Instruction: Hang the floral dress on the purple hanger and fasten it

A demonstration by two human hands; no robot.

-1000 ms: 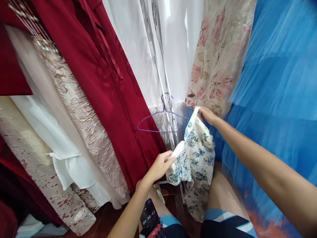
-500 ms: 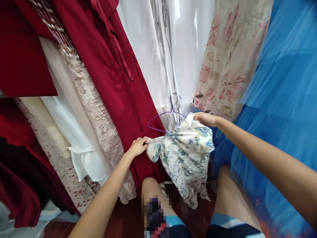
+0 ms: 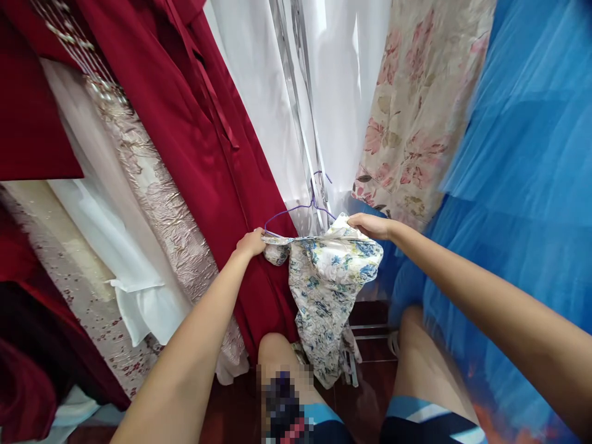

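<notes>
A white garment with blue and yellow flowers (image 3: 330, 277) hangs on a thin purple wire hanger (image 3: 289, 211) in front of me. My left hand (image 3: 252, 243) is closed on the garment's left shoulder edge, by the hanger's left end. With its fingers pinched, my right hand (image 3: 370, 225) grips the right shoulder edge of the same garment. The hanger's right arm passes into the cloth. Its hook shows above, in front of white fabric; whether it hangs from anything I cannot tell. The garment's lower end dangles between my knees.
Long dark red dresses (image 3: 185, 154) and a pale pink embossed dress (image 3: 148, 166) hang on the left. White fabric (image 3: 337, 92) and a floral beige dress (image 3: 411, 123) hang behind. Blue tulle (image 3: 522, 154) fills the right side. Below lies a dark red floor (image 3: 361, 394).
My left hand has risen with the garment's left shoulder, now nearer the hanger's left end. The top edge is stretched straighter, and the cloth hangs more narrowly. The view has shifted slightly.
</notes>
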